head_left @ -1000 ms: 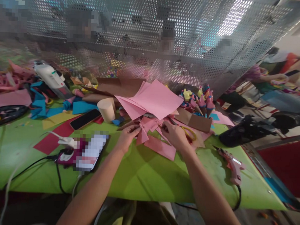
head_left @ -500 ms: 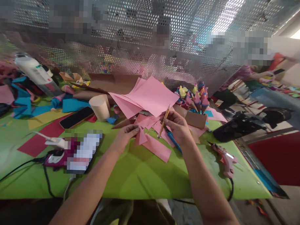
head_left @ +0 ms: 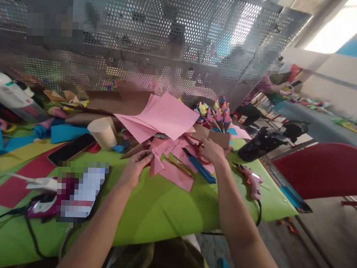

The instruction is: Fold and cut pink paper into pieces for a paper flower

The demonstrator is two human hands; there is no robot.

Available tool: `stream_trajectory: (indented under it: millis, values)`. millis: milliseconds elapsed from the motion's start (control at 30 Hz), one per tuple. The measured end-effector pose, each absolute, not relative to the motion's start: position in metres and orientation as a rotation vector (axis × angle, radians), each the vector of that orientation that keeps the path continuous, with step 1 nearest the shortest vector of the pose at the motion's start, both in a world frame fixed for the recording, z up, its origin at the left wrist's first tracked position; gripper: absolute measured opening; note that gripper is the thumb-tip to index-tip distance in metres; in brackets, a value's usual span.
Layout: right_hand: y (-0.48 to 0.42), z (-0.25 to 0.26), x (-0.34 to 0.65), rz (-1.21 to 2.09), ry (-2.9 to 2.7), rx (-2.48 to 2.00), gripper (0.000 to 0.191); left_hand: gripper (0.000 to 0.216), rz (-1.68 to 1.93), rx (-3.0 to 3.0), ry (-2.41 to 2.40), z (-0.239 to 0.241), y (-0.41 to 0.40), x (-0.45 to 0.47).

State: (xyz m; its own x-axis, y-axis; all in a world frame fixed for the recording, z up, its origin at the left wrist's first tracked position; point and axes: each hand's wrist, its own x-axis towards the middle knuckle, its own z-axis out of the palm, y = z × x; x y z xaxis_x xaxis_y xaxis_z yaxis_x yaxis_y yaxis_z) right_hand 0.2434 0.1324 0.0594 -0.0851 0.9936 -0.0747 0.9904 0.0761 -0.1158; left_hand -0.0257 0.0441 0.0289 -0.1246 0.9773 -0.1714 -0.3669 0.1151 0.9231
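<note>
My left hand (head_left: 138, 167) pinches a small folded piece of pink paper (head_left: 156, 164) between thumb and fingers. My right hand (head_left: 212, 151) is closed on the red handles of a pair of scissors (head_left: 199, 153), whose blades point left over pink scraps. Between the hands a pencil (head_left: 177, 164) lies across a pink paper strip (head_left: 179, 179). A blue utility knife (head_left: 202, 169) rests just below the scissors. Behind them, a stack of pink paper sheets (head_left: 164, 118) leans above the scraps.
A pink glue gun (head_left: 253, 181) and a black bottle (head_left: 261, 144) are on the right of the green table (head_left: 155, 211). At left are a phone (head_left: 85, 193), a dark phone (head_left: 71, 149) and a beige roll (head_left: 102, 132). Paper figures (head_left: 217, 114) stand at the back.
The pencil has left my right hand and now lies on the pink paper. That hand has moved to the scissors and taken hold of them. The view has turned right.
</note>
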Motion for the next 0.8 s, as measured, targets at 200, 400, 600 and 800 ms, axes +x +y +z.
stream_trajectory:
  millis: [200, 400, 600, 800]
  values:
    - [0.138, 0.051, 0.249, 0.184, -2.228, -2.211, 0.039, 0.036, 1.373, 0.764, 1.074, 0.030, 0.044, -0.025]
    - [0.138, 0.059, 0.278, 0.218, -2.039, -2.031, 0.046, 0.036, 1.406, 0.728, 1.041, 0.030, 0.043, -0.026]
    - [0.132, 0.068, 0.314, 0.865, -2.044, -1.428, 0.051, 0.039, 1.403, 0.678, 1.035, 0.031, 0.042, -0.024]
    - [0.104, 0.087, 0.272, 1.224, -2.113, -1.146, 0.047, 0.036, 1.430, 0.668, 1.025, 0.032, 0.041, -0.023]
